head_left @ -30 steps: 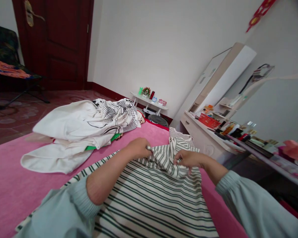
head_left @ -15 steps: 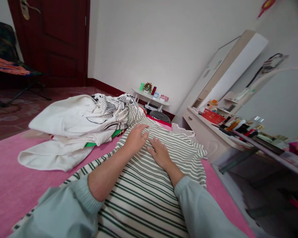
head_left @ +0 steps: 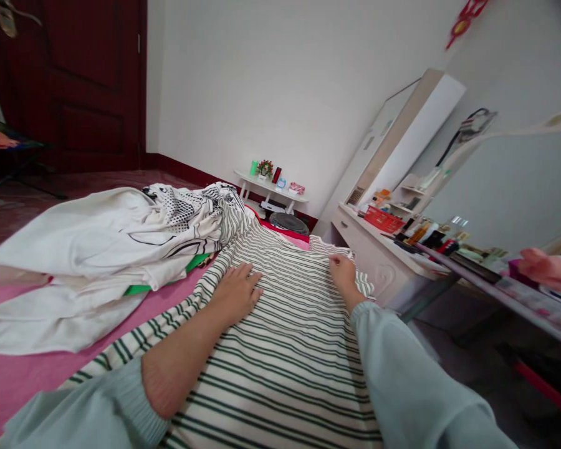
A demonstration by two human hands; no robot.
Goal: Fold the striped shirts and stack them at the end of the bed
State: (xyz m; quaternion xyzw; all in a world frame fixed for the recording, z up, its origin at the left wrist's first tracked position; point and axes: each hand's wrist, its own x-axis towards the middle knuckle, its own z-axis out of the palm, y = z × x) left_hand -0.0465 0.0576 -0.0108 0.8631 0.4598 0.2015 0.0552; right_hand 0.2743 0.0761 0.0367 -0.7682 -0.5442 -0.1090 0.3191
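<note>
A white garment with dark green stripes (head_left: 280, 337) lies spread over a pink bed cover (head_left: 14, 380). My left hand (head_left: 236, 292) rests flat on its left part, fingers apart. At the garment's far right, near the shoulder, my right hand (head_left: 343, 274) is closed, its fingertips pinching the striped cloth. Left of the striped garment is a heap of white clothes (head_left: 88, 237), with black-patterned cloth at its far end and a bit of green beneath.
A dressing table (head_left: 364, 243) with a red basket (head_left: 382, 219) and bottles stands to the right. Beyond the bed are a low white shelf (head_left: 268, 185) and a round dark object (head_left: 290, 222). A dark red door (head_left: 88, 81) is at the back left.
My right hand has moved right and away from my left hand, and its fingers have closed on the cloth. My left hand has shifted left and nearer. The view has turned a little to the right.
</note>
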